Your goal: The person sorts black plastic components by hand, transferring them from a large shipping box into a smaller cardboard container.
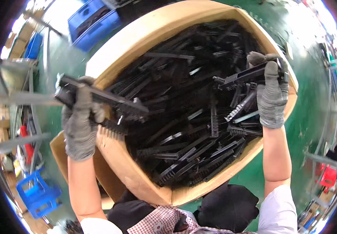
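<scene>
My left hand (80, 126), in a grey knitted glove, is closed round long black plastic bars (104, 95) over the left wall of a cardboard box (123, 162). A black piece with comb-like teeth (114, 129) juts out below that hand; whether it is separate from the bars I cannot tell. On the right, my gloved right hand (272, 93) grips a narrow black plastic bar (244, 75), which points left over the box. Beneath both hands lies a jumbled heap of black plastic strips (194, 154), several of them toothed along one edge.
Blue crates (94, 25) stand beyond the box at the far left. A blue plastic stool (38, 193) is at the lower left, and a red stool (327, 175) at the right. Racks with metal rails (326, 160) line the sides. My knees (227, 202) are against the near side.
</scene>
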Tool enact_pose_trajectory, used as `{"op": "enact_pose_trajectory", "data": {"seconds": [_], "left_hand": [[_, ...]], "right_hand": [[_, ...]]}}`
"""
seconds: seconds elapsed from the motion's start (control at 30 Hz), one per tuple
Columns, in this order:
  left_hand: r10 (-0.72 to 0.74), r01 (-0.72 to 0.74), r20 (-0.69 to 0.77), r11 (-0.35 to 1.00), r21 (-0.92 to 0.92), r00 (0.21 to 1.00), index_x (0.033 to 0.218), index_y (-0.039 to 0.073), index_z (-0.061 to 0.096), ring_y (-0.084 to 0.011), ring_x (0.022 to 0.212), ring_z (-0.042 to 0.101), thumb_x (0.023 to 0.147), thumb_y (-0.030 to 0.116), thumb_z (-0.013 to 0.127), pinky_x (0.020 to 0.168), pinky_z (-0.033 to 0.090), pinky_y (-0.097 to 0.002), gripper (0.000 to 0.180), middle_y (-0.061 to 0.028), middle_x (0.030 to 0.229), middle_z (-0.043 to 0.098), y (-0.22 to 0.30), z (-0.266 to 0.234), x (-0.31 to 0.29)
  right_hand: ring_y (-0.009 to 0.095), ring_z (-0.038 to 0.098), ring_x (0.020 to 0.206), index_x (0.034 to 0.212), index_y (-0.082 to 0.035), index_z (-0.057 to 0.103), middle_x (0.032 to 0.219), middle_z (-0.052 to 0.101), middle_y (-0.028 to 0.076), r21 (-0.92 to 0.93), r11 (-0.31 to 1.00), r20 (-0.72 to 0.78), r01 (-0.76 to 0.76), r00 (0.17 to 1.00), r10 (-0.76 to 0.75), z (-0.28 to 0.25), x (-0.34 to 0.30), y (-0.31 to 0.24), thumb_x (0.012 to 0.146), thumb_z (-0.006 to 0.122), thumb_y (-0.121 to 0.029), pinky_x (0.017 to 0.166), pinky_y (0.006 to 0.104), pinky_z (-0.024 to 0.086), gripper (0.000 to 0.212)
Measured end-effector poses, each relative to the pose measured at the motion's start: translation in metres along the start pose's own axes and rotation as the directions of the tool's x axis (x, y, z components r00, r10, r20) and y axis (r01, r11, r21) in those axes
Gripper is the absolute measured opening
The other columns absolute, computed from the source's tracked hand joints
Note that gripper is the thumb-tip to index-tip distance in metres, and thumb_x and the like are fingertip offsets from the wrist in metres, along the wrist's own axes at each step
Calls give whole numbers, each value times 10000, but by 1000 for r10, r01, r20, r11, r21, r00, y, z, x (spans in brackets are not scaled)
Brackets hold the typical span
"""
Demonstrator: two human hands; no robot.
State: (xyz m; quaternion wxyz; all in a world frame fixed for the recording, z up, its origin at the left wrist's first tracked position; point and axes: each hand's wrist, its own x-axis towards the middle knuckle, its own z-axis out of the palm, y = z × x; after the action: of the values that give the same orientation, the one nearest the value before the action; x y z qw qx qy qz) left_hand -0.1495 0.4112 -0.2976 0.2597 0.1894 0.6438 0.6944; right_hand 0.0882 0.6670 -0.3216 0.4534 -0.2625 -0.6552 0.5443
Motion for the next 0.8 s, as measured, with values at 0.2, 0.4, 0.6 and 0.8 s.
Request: {"op": "enact_pose_trajectory", "data": {"seconds": [0.2, 0.4, 0.6, 0.8], "left_hand": [[189, -210, -390, 978, -13, 901, 968, 77, 528, -126, 792, 540, 826, 328, 607, 726, 475, -282, 299, -51, 922, 528, 26, -128, -83], [384, -347, -700, 915, 204, 602, 897, 84, 488, -186, 822, 553, 819, 282, 628, 813, 475, -411, 254, -65, 845, 537, 13, -247, -161], [558, 104, -588, 668, 737, 585, 985, 4, 486, -182, 885, 517, 855, 194, 545, 860, 421, -330, 238, -89, 914, 548, -15, -302, -186], [622, -53, -457, 626, 778, 636, 1096, -34, 465, -187, 960, 496, 887, 194, 492, 896, 389, -328, 311, -96, 994, 553, 5, -221, -162]], "right_hand": [[241, 594, 829, 997, -79, 520, 907, 605, 115, 524, 626, 305, -577, 814, 494, 84, -39, -9, 847, 576, -278, 808, 409, 498, 255], [174, 571, 783, 984, -90, 496, 821, 574, 55, 405, 486, 654, -775, 617, 438, 251, -126, -33, 866, 559, -233, 743, 340, 491, 196], [118, 487, 761, 1019, -55, 417, 827, 509, 35, 320, 654, 565, -685, 692, 449, 391, -199, -35, 768, 668, -303, 640, 262, 435, 433], [326, 549, 828, 1019, -16, 470, 876, 546, 178, -4, 994, 629, -113, 772, 90, 304, -202, -2, 762, 617, -264, 745, 374, 444, 387]]}}
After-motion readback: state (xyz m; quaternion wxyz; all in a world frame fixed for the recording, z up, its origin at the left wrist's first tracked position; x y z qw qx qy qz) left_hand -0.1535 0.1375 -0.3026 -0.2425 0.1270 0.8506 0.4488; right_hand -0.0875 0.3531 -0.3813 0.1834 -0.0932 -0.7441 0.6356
